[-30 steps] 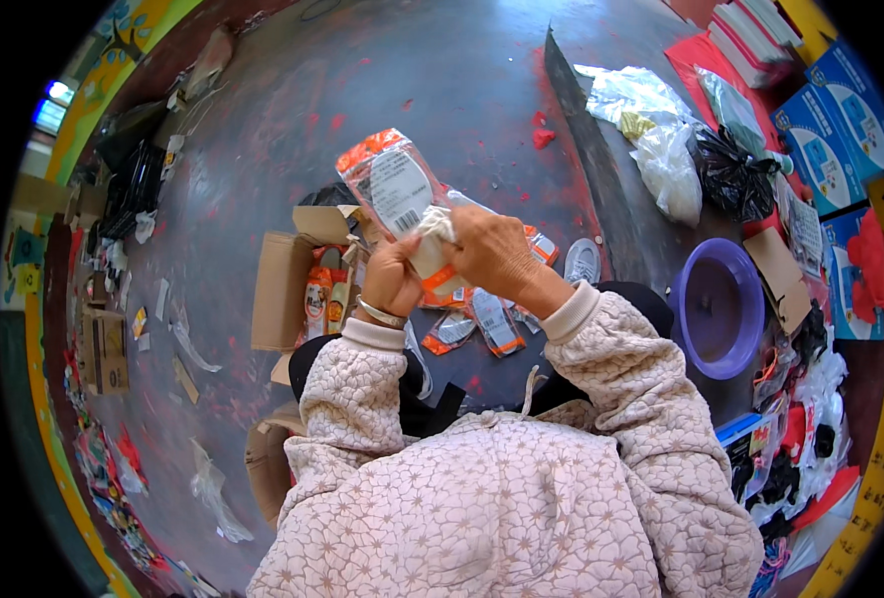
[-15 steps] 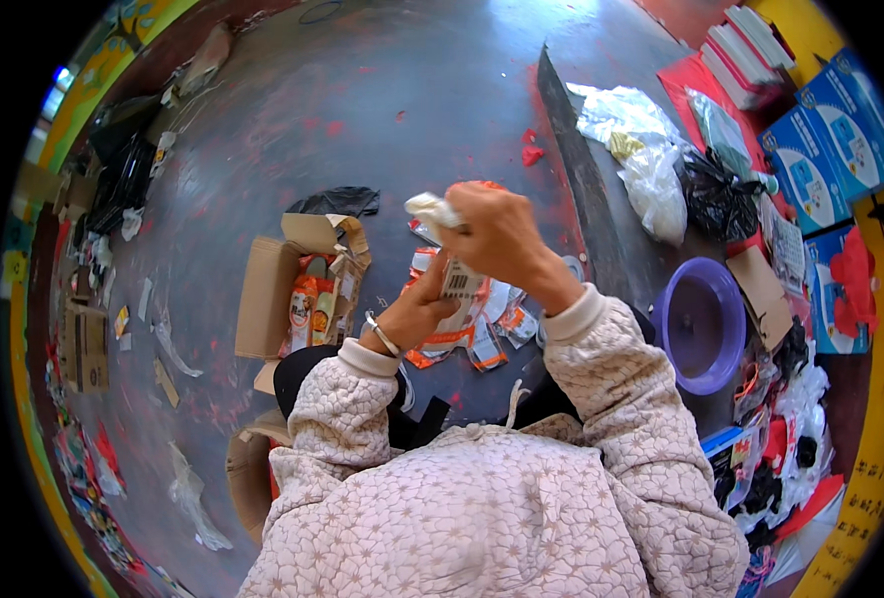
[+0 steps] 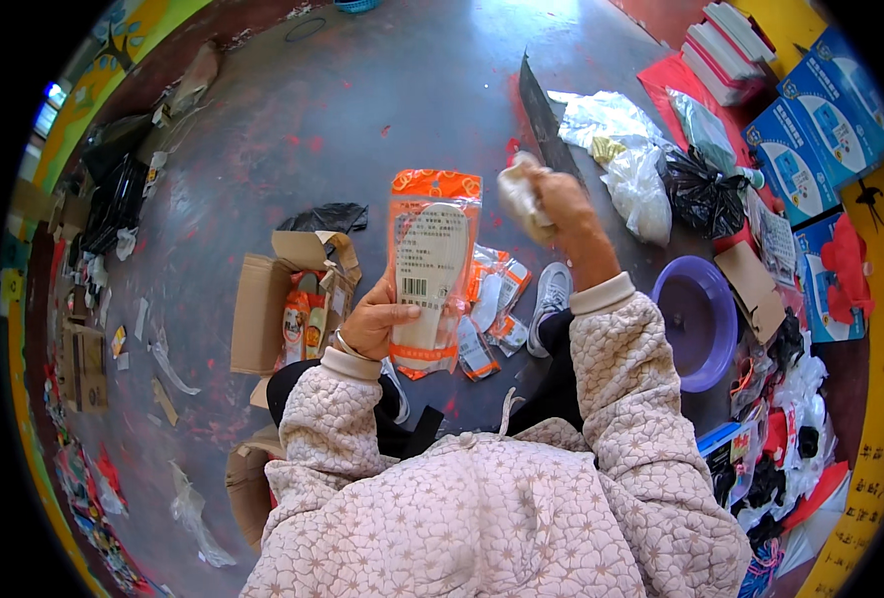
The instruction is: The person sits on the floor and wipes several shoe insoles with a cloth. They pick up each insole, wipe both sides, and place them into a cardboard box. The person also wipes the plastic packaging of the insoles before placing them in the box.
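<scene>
My left hand is closed on the lower left side of a packet of insoles, orange at its ends with a clear middle. A pale insole shows through, and the printed side with a barcode faces me. To the right of the packet, my right hand grips a crumpled whitish cloth, held apart from it. More orange-and-clear insole packets lie on the floor between my feet, partly behind the held one. An open cardboard box to the left holds similar orange packets.
A purple basin stands at my right. Beyond it are clear plastic bags, a black bag and blue boxes. A second cardboard box sits by my left side. A black plastic bag lies behind the first box.
My right hand has moved right, away from the packet, carrying the cloth. The packet has been turned upright and its whole printed side now shows.
</scene>
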{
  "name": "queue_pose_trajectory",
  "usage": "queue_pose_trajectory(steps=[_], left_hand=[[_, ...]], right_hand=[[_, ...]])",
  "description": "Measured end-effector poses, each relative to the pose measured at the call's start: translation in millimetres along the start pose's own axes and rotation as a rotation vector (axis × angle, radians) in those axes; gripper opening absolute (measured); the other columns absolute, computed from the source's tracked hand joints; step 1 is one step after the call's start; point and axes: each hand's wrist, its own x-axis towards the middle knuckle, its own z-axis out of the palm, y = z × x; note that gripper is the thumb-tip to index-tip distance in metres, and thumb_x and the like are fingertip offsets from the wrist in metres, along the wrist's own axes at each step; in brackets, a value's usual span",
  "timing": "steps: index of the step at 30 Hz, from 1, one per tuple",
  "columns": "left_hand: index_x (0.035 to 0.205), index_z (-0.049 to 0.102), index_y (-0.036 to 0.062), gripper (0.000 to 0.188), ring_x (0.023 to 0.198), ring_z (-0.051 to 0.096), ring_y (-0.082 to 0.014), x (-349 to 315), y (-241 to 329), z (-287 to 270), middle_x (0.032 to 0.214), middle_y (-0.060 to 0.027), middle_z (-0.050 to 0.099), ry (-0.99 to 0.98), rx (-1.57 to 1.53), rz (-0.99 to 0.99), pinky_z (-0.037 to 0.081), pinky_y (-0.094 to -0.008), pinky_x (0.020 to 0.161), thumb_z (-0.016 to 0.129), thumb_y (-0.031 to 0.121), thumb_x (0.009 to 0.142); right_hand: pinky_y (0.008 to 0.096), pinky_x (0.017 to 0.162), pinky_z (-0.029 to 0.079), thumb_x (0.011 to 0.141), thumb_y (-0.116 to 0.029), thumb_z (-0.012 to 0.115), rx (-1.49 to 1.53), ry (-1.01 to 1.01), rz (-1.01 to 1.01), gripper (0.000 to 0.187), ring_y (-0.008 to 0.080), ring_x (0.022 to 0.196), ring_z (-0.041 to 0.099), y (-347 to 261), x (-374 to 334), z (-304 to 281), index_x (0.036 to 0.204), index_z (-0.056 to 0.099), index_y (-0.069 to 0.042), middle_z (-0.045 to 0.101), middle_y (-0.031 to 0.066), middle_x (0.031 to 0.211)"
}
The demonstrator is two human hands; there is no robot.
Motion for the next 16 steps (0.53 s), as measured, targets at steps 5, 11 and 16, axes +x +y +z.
queue_pose_trajectory(steps=[5,11,16], left_hand=[[0.131,0.028,0.0062,0.066,0.101,0.054,-0.025,-4.3,1.2,8.4,0.118,-0.0139,0.049,0.043,0.006,0.001,0.044,-0.0381,0.086,0.053,-0.002,0.071],[0.132,0.026,0.0066,0.066,0.102,0.054,-0.0245,-1.7,3.8,13.7,0.118,-0.0139,0.049,0.012,-0.01,-0.095,0.044,-0.0373,0.086,0.053,-0.001,0.073],[0.138,0.008,0.0156,0.081,0.107,0.051,-0.0334,4.8,8.7,-2.2,0.128,-0.0148,0.04,-0.055,-0.07,-0.078,0.043,-0.0462,0.086,0.059,0.007,0.076]], right_hand=[[0.0292,0.053,0.046,0.082,-0.048,0.053,0.361,-0.34,0.128,0.052,0.0126,0.057,0.055,0.2,-28.1,46.8,0.097,0.057,0.002,0.058,0.007,0.071],[0.0266,0.057,0.048,0.083,-0.017,0.056,0.205,-0.453,-0.021,0.025,0.0146,0.063,0.058,-7.9,-41.0,52.3,0.095,0.055,0.004,0.06,0.0096,0.081],[0.0288,0.063,0.051,0.079,-0.011,0.06,0.44,-0.451,0.001,0.024,0.0176,0.07,0.061,-3.4,-28.1,47.1,0.097,0.056,0.003,0.06,0.0096,0.082]])
